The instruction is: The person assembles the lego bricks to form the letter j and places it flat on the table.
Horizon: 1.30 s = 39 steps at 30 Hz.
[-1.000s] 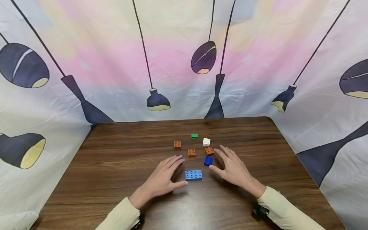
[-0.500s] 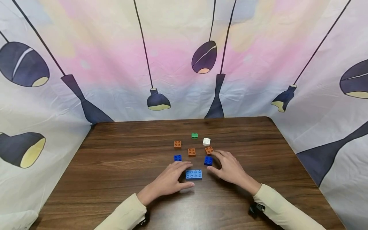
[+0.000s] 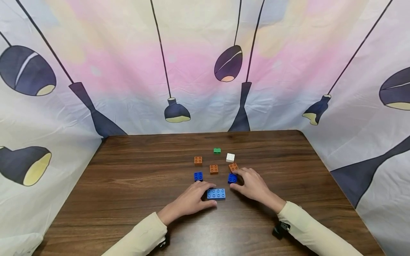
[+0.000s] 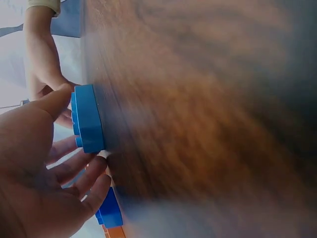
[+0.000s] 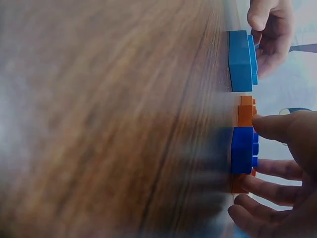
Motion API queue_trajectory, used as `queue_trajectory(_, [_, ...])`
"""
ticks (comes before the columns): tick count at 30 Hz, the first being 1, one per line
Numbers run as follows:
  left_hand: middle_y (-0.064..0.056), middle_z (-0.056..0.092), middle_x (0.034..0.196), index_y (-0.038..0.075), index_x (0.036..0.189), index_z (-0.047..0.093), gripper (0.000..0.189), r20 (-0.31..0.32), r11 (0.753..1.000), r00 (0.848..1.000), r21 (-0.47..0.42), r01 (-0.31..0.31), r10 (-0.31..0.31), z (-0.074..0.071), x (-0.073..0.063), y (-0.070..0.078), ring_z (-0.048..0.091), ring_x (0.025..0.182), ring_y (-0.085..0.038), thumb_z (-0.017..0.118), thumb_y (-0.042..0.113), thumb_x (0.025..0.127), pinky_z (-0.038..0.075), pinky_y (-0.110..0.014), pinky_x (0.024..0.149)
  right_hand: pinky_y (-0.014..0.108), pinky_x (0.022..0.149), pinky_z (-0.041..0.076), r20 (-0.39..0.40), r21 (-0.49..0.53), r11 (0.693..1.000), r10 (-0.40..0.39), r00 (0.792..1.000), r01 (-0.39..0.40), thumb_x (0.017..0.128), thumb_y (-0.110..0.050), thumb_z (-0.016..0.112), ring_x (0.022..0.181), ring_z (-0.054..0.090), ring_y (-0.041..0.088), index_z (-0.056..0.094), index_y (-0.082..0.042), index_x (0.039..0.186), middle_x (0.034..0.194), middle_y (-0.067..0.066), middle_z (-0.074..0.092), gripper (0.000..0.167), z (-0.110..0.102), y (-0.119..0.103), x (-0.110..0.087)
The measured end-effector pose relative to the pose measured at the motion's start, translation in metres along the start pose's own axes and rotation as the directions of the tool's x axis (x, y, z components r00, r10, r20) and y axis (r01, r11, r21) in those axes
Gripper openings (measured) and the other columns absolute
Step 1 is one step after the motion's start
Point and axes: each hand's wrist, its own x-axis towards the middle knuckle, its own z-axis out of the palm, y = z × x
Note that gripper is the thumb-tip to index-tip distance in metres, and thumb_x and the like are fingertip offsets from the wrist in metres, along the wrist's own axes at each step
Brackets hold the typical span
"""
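My left hand (image 3: 192,199) spans the left end of a light blue 2x4 toy brick (image 3: 216,193), its thumb on the near side and its fingers on the far side. From the left wrist, the light blue brick (image 4: 89,119) stands studs-up by the relaxed fingers. A dark blue 2x2 brick (image 3: 232,178) lies at my right hand (image 3: 254,186), between the spread thumb and forefinger. Seen from the right wrist, that dark blue brick (image 5: 242,150) sits on the table just past the fingertips. Another dark blue brick (image 3: 198,176) lies beyond my left knuckles.
Orange 2x2 bricks lie behind: one at left (image 3: 198,160), one in the middle (image 3: 213,169), and one (image 3: 233,167) by my right forefinger. Farther back are a white brick (image 3: 230,157) and a green brick (image 3: 217,150). The brown wooden table (image 3: 134,170) meets a lamp-patterned cloth (image 3: 128,64).
My left hand has moved right, from beside the far-left dark blue brick to around the light blue one. My right hand has shifted slightly left, its thumb and forefinger nearing the dark blue brick.
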Motion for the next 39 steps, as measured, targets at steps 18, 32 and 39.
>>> queue_trajectory(18, [-0.006,0.07,0.119,0.007,0.124,0.07,0.039,-0.079,0.999,0.996,0.039,-0.031,0.034,0.005,0.011,-0.001,0.062,0.112,-0.023,0.075,0.032,0.095,0.049,-0.046,0.096,0.048,0.089,0.055,0.0,0.023,1.0,-0.012,1.0,0.012,0.088,-0.029,0.083,0.107,0.069,0.028,0.073,-0.006,0.121,0.118,0.012,0.073,0.042,0.005,0.001,0.007])
queue_trajectory(32, [-0.008,0.072,0.113,0.003,0.12,0.071,0.036,-0.127,0.997,0.989,0.033,-0.066,0.07,0.002,0.016,-0.003,0.065,0.106,-0.023,0.076,0.026,0.094,0.052,-0.043,0.09,0.049,0.091,0.054,0.003,0.053,0.998,-0.028,1.0,0.028,0.088,-0.023,0.083,0.109,0.069,0.029,0.073,-0.008,0.12,0.119,0.011,0.073,0.037,-0.001,0.002,0.007])
queue_trajectory(39, [-0.008,0.072,0.114,0.004,0.121,0.071,0.036,-0.118,0.998,0.991,0.022,-0.056,0.058,0.002,0.017,-0.003,0.066,0.108,-0.023,0.077,0.027,0.093,0.052,-0.045,0.092,0.048,0.089,0.055,0.01,0.083,0.995,-0.064,0.998,0.063,0.089,-0.024,0.082,0.108,0.069,0.026,0.073,-0.01,0.123,0.12,0.01,0.073,0.038,-0.007,-0.001,0.005])
